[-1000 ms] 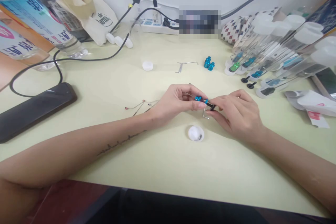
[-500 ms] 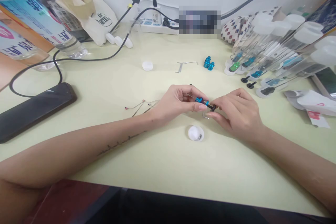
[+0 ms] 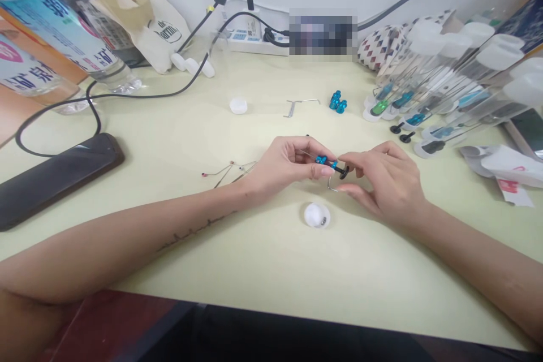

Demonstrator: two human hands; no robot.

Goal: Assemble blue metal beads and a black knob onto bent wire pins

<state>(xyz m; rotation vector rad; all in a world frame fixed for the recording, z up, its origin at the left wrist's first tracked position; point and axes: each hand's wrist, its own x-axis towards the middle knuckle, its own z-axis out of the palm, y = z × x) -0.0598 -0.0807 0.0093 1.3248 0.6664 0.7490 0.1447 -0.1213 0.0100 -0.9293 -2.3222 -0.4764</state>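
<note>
My left hand (image 3: pixel 292 165) pinches a small blue metal fitting (image 3: pixel 321 160) between thumb and fingers. From the fitting's right end sticks out a black screw with a round flat head (image 3: pixel 344 172). A thin wire runs back from the fitting under the left fingers. Close to the black head, my right hand (image 3: pixel 388 181) has its thumb and index finger apart, the head lying in the gap between them. Below the fitting is a small hex key (image 3: pixel 330 185), partly hidden. A white cap (image 3: pixel 316 215) with tiny metal bits in it sits nearer the table's front.
Left of my hands lie thin bent wires with coloured tips (image 3: pixel 231 164). Farther back are another white cap (image 3: pixel 238 105), hex keys (image 3: pixel 292 108), blue fittings (image 3: pixel 337 103) and black screws (image 3: pixel 406 137). Clear tubes (image 3: pixel 460 99) crowd the right; a black power bank (image 3: pixel 59 178) lies left.
My right thumb and index finger have spread apart from the black screw head, which shows more fully. The left hand keeps its hold on the blue fitting.
</note>
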